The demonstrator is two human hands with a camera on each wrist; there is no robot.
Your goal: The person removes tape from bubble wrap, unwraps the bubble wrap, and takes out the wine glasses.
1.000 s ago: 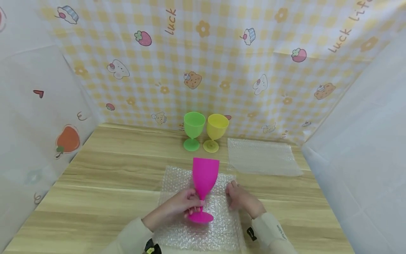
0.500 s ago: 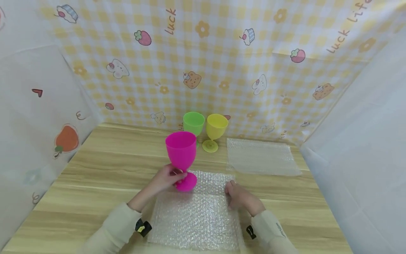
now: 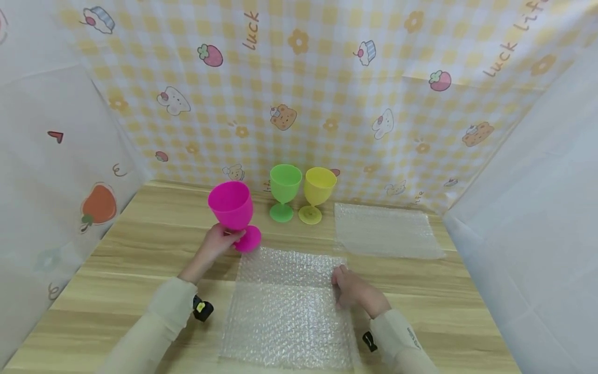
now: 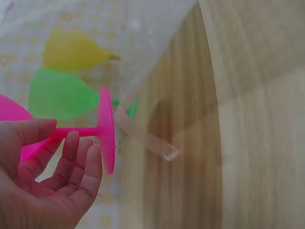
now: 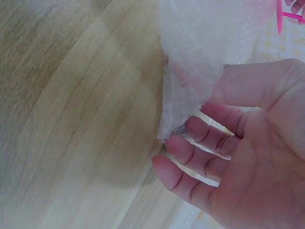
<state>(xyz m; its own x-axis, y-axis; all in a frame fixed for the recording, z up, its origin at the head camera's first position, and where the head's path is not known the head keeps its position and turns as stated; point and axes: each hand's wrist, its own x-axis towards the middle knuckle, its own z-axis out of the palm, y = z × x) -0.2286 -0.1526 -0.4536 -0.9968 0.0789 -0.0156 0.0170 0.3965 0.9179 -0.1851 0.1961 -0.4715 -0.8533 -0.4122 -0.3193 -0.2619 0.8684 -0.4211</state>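
My left hand (image 3: 216, 244) pinches the stem of a bright pink plastic goblet (image 3: 231, 205), which is upright at the left of the green one. The left wrist view shows the thumb and fingers around the thin stem (image 4: 78, 131), close to the round foot. A clear bubble wrap bag (image 3: 289, 317) lies flat on the table in front of me. My right hand (image 3: 357, 292) holds its right edge; in the right wrist view the plastic (image 5: 190, 71) bunches between thumb and fingers. Whether the goblet's foot touches the table, I cannot tell.
A green goblet (image 3: 286, 182) and a yellow goblet (image 3: 320, 186) stand side by side by the back curtain (image 3: 299, 93). At the back right lies another bubble wrap piece (image 3: 388, 231). White cloth walls (image 3: 537, 234) bound the wooden table (image 3: 140, 259).
The pink goblet has moved in my left hand from above the bubble wrap bag to the back left, turning from tilted to upright. My right hand has stayed at the bag's edge.
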